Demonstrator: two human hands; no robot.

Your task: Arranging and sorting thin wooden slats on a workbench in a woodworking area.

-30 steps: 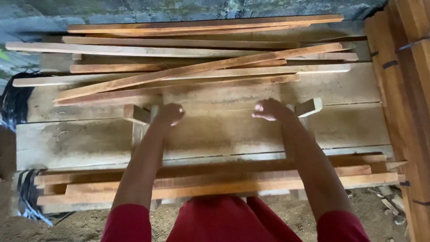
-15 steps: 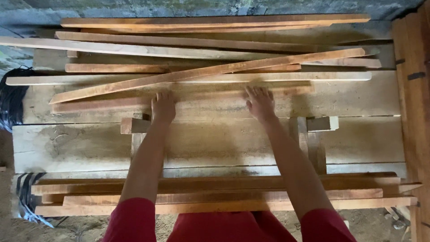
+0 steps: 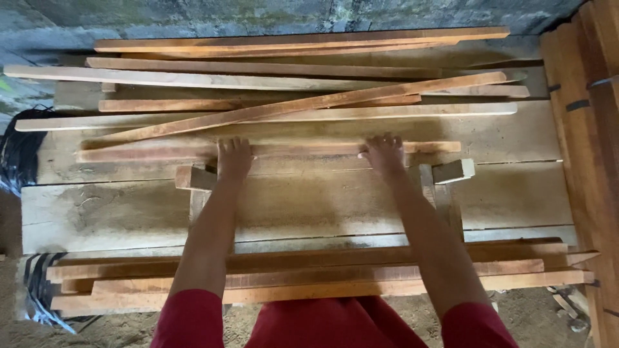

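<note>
A long thin wooden strip [image 3: 303, 149] lies across a workbench of wide pale planks [image 3: 503, 200]. My left hand [image 3: 233, 158] rests on the strip left of its middle, fingers curled over it. My right hand [image 3: 383, 153] grips the same strip further right. Both forearms stretch forward from red sleeves. Beyond the strip, several more long strips [image 3: 296, 106] lie loosely, one crossing the others at a slant.
A stack of strips [image 3: 322, 277] lies along the bench's near edge. Small wooden blocks [image 3: 452, 171] sit fixed on the bench. Reddish boards [image 3: 590, 129] stand at the right, black cables [image 3: 19, 148] at the left, and a stone wall [image 3: 193, 16] behind.
Both hands have reached forward from the bench middle to the nearest loose strip and closed on it. The view has tilted slightly forward.
</note>
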